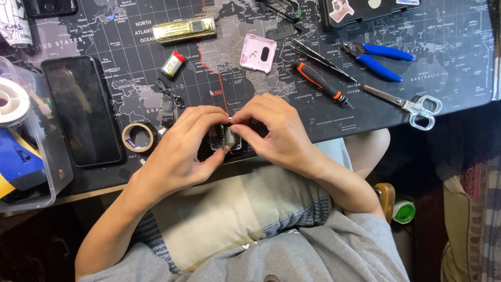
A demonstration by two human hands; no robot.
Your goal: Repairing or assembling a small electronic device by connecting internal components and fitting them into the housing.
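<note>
My left hand (180, 149) and my right hand (274, 130) meet at the near edge of the black map desk mat (130, 62). Together they pinch a small opened device with a green circuit board (228, 137); fingertips of both hands close on it. Most of the device is hidden by my fingers. A pink square cover (258, 53) lies on the mat just beyond my hands.
An orange-handled screwdriver (319, 81), tweezers (323, 60), blue pliers (378, 56) and scissors (409, 106) lie right. A phone (81, 109), tape roll (138, 137), small cylindrical battery (173, 64), gold bar-shaped object (183, 30) and clear plastic bin (26, 156) sit left.
</note>
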